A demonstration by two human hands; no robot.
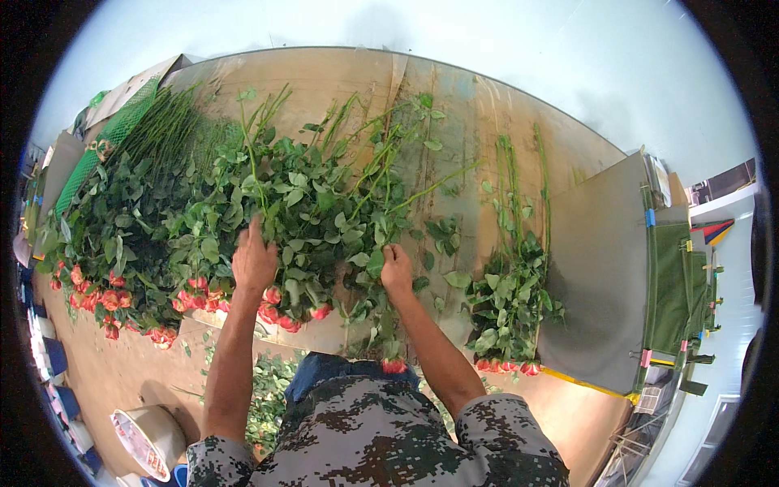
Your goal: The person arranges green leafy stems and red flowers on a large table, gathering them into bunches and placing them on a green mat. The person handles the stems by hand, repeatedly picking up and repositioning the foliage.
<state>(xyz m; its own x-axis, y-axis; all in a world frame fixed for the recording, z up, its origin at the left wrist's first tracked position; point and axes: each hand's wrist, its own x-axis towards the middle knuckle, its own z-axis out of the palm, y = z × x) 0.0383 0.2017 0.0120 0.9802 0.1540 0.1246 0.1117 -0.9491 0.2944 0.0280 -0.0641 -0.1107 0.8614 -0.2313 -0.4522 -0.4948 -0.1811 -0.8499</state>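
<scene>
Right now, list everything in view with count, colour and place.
Rose pile: stems too crowded to count, green with red-orange blooms, table's left and middle
Rose bunch: one, green with red blooms, table's right
Lone bloom: one, red, between the forearms
Table: one, brown, ahead
Mesh: one visible sheet, green, upper left
Panel: one, grey, right
Hanging cloth: count unclear, green, far right
Tub: one, whitish, floor, lower left
Loose foliage: uncounted, green, floor
Wall: pale blue, beyond table
Shirt: one, grey camouflage, bottom centre
Forearms: two, bare, from below
Left hand: one, bare, over pile
Right hand: one, bare, at pile's right side
</scene>
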